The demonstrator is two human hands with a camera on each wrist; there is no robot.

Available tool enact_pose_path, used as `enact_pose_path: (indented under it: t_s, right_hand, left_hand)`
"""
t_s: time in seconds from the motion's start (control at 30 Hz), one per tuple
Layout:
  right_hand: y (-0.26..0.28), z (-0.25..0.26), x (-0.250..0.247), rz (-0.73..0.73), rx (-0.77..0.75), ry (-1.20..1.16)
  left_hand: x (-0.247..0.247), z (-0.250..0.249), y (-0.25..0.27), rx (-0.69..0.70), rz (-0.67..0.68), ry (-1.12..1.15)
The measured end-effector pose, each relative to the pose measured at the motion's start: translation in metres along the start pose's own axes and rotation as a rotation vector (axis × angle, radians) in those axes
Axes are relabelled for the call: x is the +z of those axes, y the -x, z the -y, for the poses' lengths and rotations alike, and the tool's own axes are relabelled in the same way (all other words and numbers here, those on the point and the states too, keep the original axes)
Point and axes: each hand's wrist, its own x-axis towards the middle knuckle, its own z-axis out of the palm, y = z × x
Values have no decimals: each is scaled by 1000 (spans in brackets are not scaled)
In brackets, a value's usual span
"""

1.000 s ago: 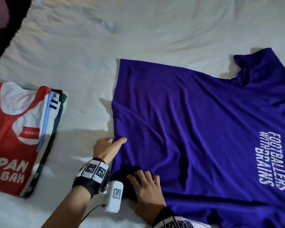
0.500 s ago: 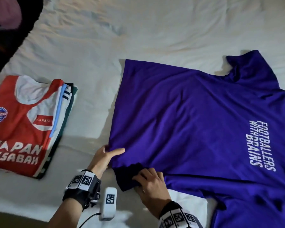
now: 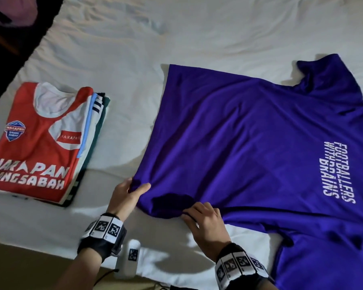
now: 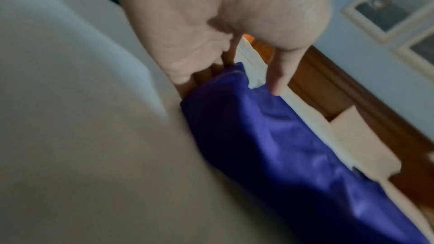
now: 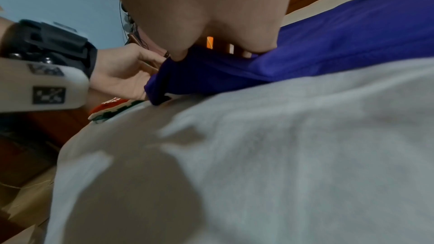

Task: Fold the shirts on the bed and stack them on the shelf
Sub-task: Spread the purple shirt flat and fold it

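Observation:
A purple shirt (image 3: 249, 139) with white lettering lies spread on the white bed sheet (image 3: 197, 30), collar to the right. My left hand (image 3: 127, 192) pinches its near-left hem corner between thumb and fingers; the left wrist view shows the purple shirt (image 4: 270, 136) under that thumb. My right hand (image 3: 203, 216) grips the bunched hem just to the right, fingers curled into the fabric. In the right wrist view, the purple shirt (image 5: 305, 58) sits under the palm. A stack of folded shirts (image 3: 44, 141), red and white one on top, lies at the left.
The bed's near edge runs along the bottom left, with brown floor (image 3: 19, 268) below it. A dark object (image 3: 15, 24) fills the top-left corner. A white tagged device (image 3: 130, 258) hangs by my left wrist. Bare sheet lies beyond the purple shirt.
My left hand has gone from lying by the hem to pinching its corner. My right hand has closed on the bunched fabric, and the hem is pulled towards me.

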Motion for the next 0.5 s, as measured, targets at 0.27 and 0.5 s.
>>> enact_pose_path:
  t_s: [0.27, 0.5]
  right_hand:
    - [7, -9, -2, -48, 45, 148]
    - [27, -19, -24, 37, -46, 15]
  left_hand:
    - [-13, 18, 11, 67, -189, -176]
    - [-9, 24, 19, -3, -313, -513]
